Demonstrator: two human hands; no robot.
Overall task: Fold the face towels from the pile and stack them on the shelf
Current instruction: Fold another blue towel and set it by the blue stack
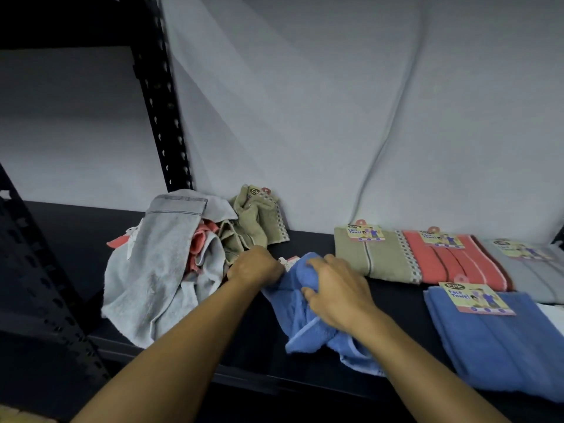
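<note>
Broadly, a pale sheet (pixel 335 102) hangs behind everything, well beyond both hands, and a dark shelf (pixel 396 340) runs beneath them, with a black slotted upright (pixel 161 111) rising far up and to the outside of the left hand (pixel 254 265).

Just outside the left hand, touching its knuckles, sits the pile (pixel 183 254) of unfolded face towels (grey on top, coral and tan tucked in behind). To the outer side of the right hand (pixel 335 288), folded towels lie flat on the shelf: a folded blue towel (pixel 500 346) nearest the person, and beyond it, toward the sheet, a row of a tan folded towel (pixel 375 254), a coral folded towel (pixel 454 261) and a grey folded towel (pixel 537 270), each overlapping the next and each with a paper label at its far edge.

Between and under the two hands lies the crumpled blue towel (pixel 305 319), bunched on the shelf and trailing toward the person beneath the right wrist. The right hand rests on top of it with fingers curled into the cloth, gripping a fold. The left hand is clenched at the towel's far corner, pinching the edge beside a small paper tag (pixel 287 261) (only partly visible past the knuckles).
</note>
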